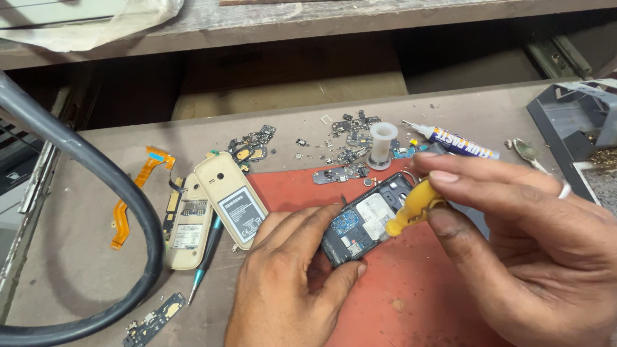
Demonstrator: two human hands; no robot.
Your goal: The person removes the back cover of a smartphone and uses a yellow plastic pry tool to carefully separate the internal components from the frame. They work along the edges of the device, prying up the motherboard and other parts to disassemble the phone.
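My yellow-handled screwdriver (414,207) meets a black opened phone (363,218) on a red mat (411,289); beige phone shells (209,209) nearby.

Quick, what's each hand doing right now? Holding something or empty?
Left hand: closed around the opened black phone, steadying it on the red mat.
Right hand: closed on a yellow-handled screwdriver, its tip at the phone.
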